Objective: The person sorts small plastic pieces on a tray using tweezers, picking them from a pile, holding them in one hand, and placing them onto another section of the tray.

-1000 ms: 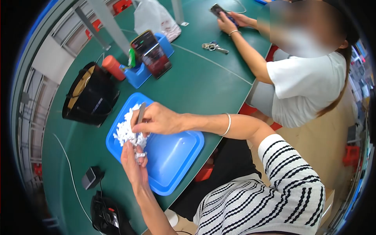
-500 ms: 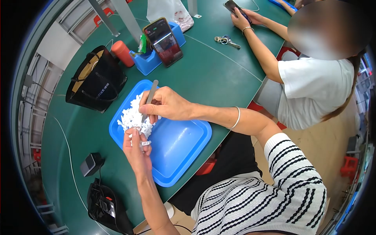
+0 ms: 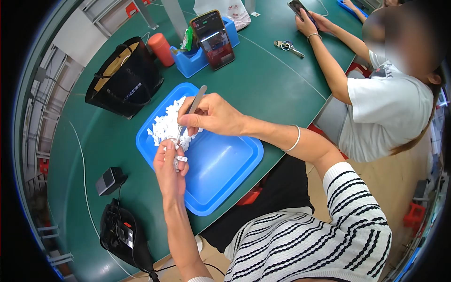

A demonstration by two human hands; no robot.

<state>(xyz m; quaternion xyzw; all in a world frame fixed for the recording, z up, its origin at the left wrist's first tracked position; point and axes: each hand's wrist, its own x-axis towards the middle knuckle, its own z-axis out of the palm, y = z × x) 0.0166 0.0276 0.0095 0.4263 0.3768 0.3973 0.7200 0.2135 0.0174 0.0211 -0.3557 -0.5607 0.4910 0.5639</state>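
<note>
My right hand (image 3: 211,113) pinches a pair of metal tweezers (image 3: 198,98), their tips pointing down at my left hand. Over the near left part of a blue tray (image 3: 221,185), my left hand (image 3: 167,162) holds small white pieces (image 3: 182,159) between and against its fingers. The tweezer tips meet a white piece at the left fingertips; the exact contact is too small to make out. Behind both hands a heap of small white parts (image 3: 164,126) lies in the far left part of the tray.
Beyond the tray stand a phone (image 3: 213,40) on a blue holder (image 3: 189,64), a red bottle (image 3: 160,49) and a black bag (image 3: 124,80). Keys (image 3: 289,47) lie farther right. A person (image 3: 390,108) sits at right with a phone. A black pouch (image 3: 126,235) lies near left.
The view has shifted, so the table things appear farther right and higher. Both hands stay close together over the tray, with the tweezers still in my right hand.
</note>
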